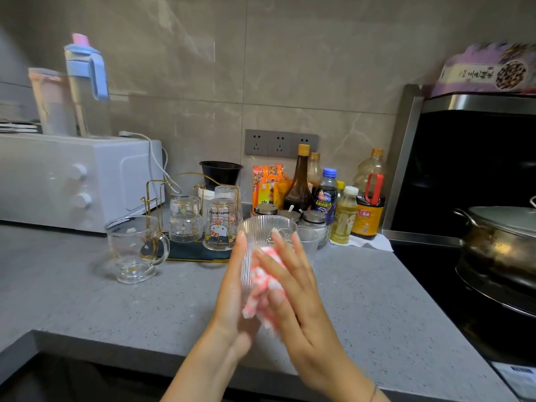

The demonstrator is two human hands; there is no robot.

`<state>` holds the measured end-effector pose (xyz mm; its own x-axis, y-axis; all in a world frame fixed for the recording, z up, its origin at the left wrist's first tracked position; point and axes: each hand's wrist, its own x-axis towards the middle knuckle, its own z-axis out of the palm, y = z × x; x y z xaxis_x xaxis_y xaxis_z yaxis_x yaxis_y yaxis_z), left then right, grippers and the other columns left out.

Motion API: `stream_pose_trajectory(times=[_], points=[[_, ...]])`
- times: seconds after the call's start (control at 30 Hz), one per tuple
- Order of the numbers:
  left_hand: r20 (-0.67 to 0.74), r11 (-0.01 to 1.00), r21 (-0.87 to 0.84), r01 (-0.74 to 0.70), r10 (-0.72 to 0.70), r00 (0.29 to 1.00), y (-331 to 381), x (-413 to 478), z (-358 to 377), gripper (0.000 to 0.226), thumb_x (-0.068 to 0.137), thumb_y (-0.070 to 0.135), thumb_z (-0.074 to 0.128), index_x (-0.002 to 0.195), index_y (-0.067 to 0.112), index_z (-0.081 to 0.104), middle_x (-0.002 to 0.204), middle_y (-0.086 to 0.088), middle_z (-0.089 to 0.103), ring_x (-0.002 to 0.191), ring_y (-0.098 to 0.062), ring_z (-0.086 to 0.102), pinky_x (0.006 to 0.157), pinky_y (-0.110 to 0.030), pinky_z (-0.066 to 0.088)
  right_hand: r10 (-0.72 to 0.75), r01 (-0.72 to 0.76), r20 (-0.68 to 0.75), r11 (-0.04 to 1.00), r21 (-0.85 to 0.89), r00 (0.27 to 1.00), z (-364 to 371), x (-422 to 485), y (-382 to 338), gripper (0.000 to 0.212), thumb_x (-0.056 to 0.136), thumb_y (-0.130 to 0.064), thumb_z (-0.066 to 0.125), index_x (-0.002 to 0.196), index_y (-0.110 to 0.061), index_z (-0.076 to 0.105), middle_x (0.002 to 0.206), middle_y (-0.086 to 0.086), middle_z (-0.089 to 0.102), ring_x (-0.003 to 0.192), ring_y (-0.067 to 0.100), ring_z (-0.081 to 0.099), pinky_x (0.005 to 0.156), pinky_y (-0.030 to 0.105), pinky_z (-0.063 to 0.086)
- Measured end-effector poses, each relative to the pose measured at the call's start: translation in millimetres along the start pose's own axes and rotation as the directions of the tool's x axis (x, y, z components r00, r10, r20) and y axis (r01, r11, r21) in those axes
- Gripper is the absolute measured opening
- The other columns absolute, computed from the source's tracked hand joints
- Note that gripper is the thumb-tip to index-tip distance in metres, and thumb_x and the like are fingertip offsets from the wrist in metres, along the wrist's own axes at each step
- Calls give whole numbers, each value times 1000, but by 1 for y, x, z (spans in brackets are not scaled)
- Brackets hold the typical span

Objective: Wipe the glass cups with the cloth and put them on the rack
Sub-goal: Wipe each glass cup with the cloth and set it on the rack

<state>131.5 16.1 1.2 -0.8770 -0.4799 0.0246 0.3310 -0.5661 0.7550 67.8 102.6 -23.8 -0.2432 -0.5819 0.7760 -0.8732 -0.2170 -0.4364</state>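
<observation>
Fingers [241, 245] of left hand [232, 288] curl round ribbed clear glass cup [262, 232], raised over speckled grey counter [116, 309]. Fluffy pink-white cloth [262, 278] bunched against its wall under right hand [295, 288], fingers straight, pressing. Behind: gold wire rack [150, 195], three inverted glasses [185, 219].

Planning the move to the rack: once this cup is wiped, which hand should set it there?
Left, probably. The left hand holds the cup and is on the side nearer the rack. The right hand presses the cloth against it and would have to cross over.
</observation>
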Motion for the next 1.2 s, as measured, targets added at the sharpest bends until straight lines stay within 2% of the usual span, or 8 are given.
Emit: stream_pose_trajectory(times=[0.13,0.3,0.47,0.63,0.77,0.97,1.1,1.2], points=[[4,998,61,28,-28,1000,-5,0,-6,56,89,58,44,120,19,69,118,-11,70,110,-27,66,99,-46,44,91,-91,-45,996,1,995,-10,21,8,44,101,-42,25,143,-38,32,156,-25,9,146,5,-6,116,15,1],[-17,996,57,62,-61,998,-8,2,-6,56,89,58,42,120,20,69,115,-12,71,97,-28,71,82,-42,56,212,-213,12,976,42,977,-16,37,19,41,99,-41,27,139,-48,31,153,-33,11,143,-6,-2,118,28,7],[3,997,74,6,-6,1000,-10,0,-6,45,87,55,48,106,25,75,111,-7,73,101,-23,71,88,-41,53,152,-152,8,988,39,988,-5,19,14,46,96,-46,26,142,-42,32,154,-30,11,145,0,-3,116,23,5],[-4,998,-50,39,-39,999,-10,3,-6,58,84,61,48,94,14,80,107,-14,74,96,-25,72,88,-40,53,133,-138,54,987,87,990,4,-9,4,49,98,-54,24,144,-42,32,156,-25,11,147,5,-2,114,13,3],[-2,997,-53,53,-53,999,-8,4,-4,73,82,66,48,125,9,63,114,-17,71,104,-30,69,89,-40,56,65,-65,48,998,11,997,9,-24,1,47,100,-49,26,146,-38,28,158,-19,12,148,12,-1,116,17,3],[33,999,23,25,-25,999,-9,5,-4,63,85,62,48,120,12,66,107,-14,73,95,-25,72,79,-36,58,58,-57,25,997,-45,998,1,-12,-1,46,100,-50,23,145,-43,27,158,-21,9,148,12,-4,118,22,3],[69,988,151,-41,31,997,-10,1,-3,45,89,54,46,112,22,70,107,-8,75,98,-21,72,94,-44,51,96,-99,-36,990,-101,995,-9,5,6,45,99,-47,24,143,-45,30,157,-22,6,147,9,-8,116,35,3],[75,983,177,-43,30,997,-13,1,-4,42,94,54,42,113,29,70,109,-4,74,101,-21,71,94,-43,51,133,-136,-54,990,-49,990,-15,17,11,44,97,-47,27,140,-46,31,156,-27,6,145,2,-8,115,26,2]])
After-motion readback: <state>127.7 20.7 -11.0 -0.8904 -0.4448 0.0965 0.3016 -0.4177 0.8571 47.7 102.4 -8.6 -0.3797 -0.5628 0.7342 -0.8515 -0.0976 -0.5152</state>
